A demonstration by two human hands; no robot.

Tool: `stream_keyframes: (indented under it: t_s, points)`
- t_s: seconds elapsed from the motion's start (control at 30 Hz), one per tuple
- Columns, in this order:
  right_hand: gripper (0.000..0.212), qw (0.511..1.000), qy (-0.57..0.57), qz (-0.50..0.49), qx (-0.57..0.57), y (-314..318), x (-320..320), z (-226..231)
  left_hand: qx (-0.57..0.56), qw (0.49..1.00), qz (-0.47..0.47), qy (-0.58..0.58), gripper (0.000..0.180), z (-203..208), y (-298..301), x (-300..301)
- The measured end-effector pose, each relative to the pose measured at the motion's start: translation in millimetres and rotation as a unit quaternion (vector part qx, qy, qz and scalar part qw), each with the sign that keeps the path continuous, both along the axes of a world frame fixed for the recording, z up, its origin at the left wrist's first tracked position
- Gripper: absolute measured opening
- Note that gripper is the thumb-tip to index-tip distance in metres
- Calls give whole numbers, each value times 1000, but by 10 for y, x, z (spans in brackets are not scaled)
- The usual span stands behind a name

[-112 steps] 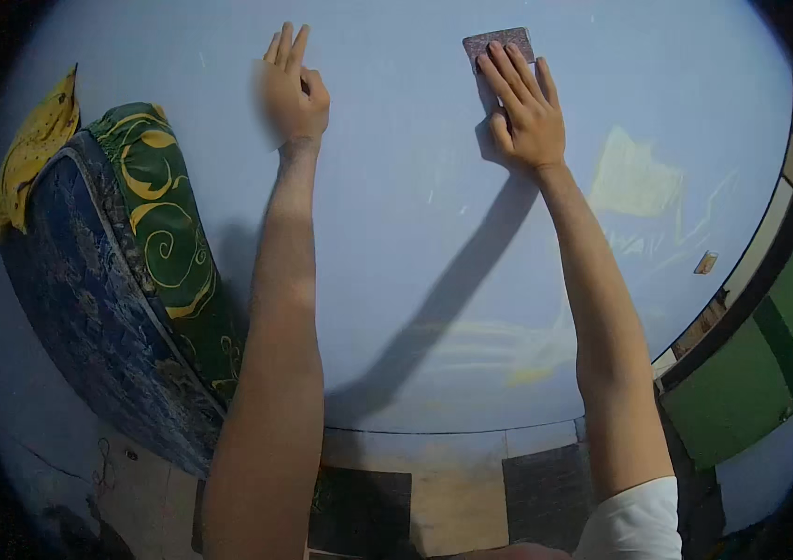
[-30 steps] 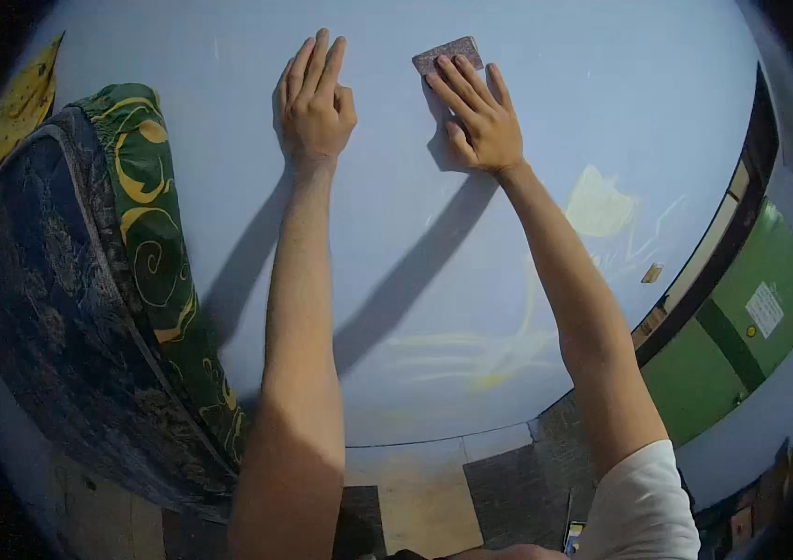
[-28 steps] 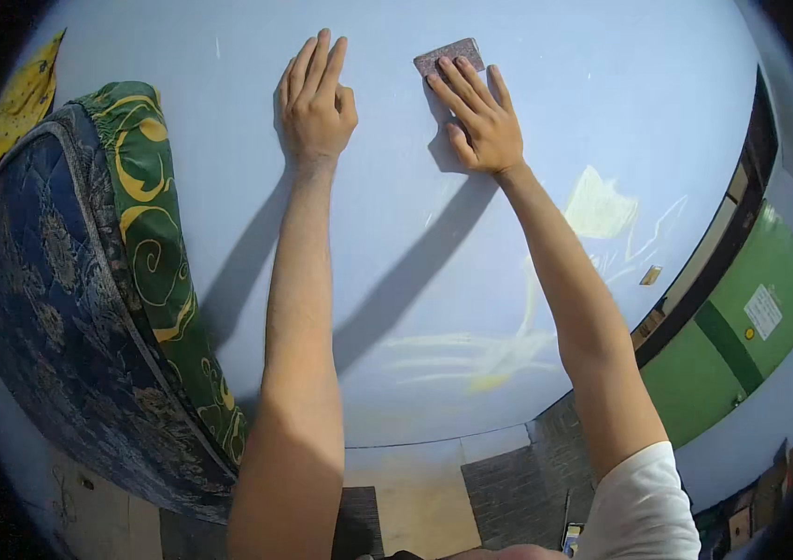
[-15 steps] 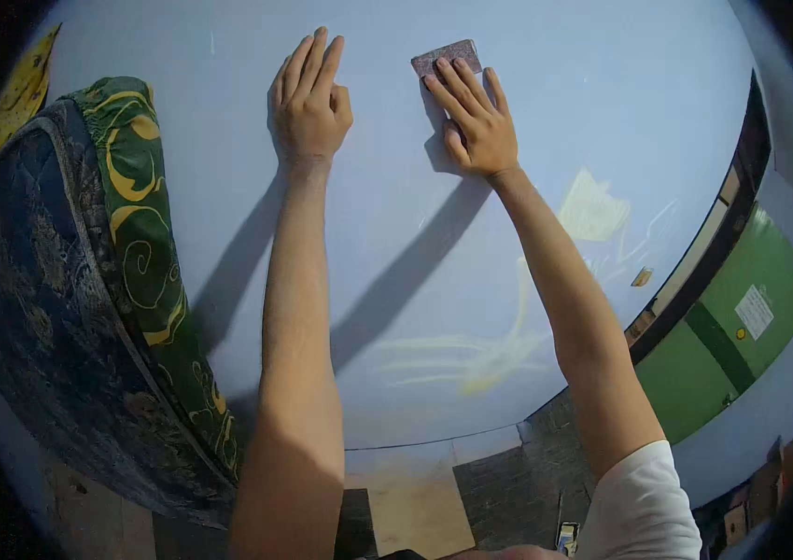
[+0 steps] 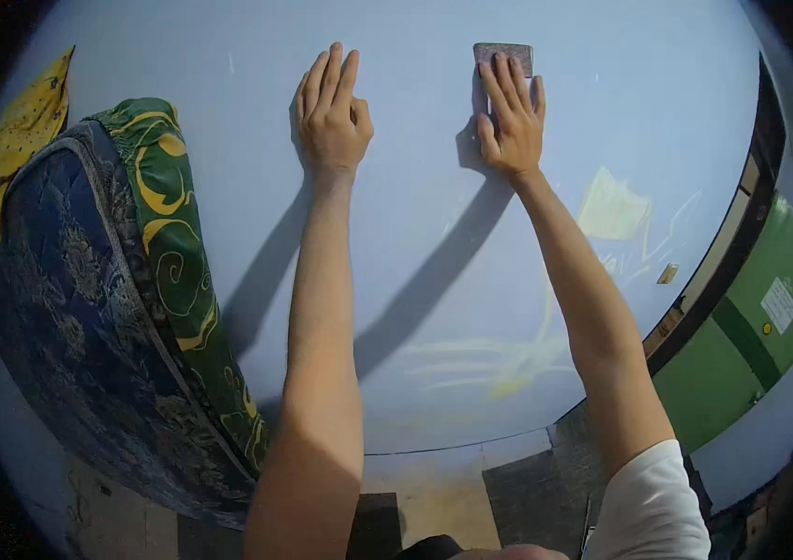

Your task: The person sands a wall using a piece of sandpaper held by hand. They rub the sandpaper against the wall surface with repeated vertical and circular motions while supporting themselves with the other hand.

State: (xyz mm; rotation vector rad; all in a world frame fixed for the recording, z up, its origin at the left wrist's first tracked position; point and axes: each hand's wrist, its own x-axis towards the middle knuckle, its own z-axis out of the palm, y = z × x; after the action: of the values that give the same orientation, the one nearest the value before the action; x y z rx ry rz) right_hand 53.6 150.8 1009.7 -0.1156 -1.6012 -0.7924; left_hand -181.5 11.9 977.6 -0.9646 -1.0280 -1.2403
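My right hand [image 5: 513, 121] presses a small brownish-grey, speckled rectangular pad [image 5: 505, 49] against the pale blue wall [image 5: 424, 140]. Its fingertips lie over the pad's lower part, with the thumb held out to the side. Whether any finger hooks round the pad's edge is hidden. Further left, my left hand [image 5: 333, 117] rests on the wall with fingers stretched up and nothing visible in it. Both arms reach upward, casting long shadows on the wall.
At left a dark blue patterned mattress [image 5: 60, 252] leans upright, beside a green-and-yellow cushion [image 5: 172, 233] and yellow cloth [image 5: 28, 140]. Pale yellow patches [image 5: 613, 205] mark the wall at right, near a small switch plate [image 5: 667, 273] and green door [image 5: 742, 345]. Floor tiles [image 5: 452, 513] lie below.
My right hand has slid the pad rightward and slightly up along the wall, and the pad now sits nearly level instead of tilted. My left hand stays put while the view has shifted a little.
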Motion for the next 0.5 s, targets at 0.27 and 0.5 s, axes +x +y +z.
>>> stream_keyframes:
  t_s: [0.27,0.5]
  points:
    - [74,997,-73,-13,7,-94,10,-36,-15,1000,19,-9,54,-33,-12,7]
    - [79,996,-85,-9,12,-66,14,-47,-6,1000,8,-7,53,-38,10,-12]
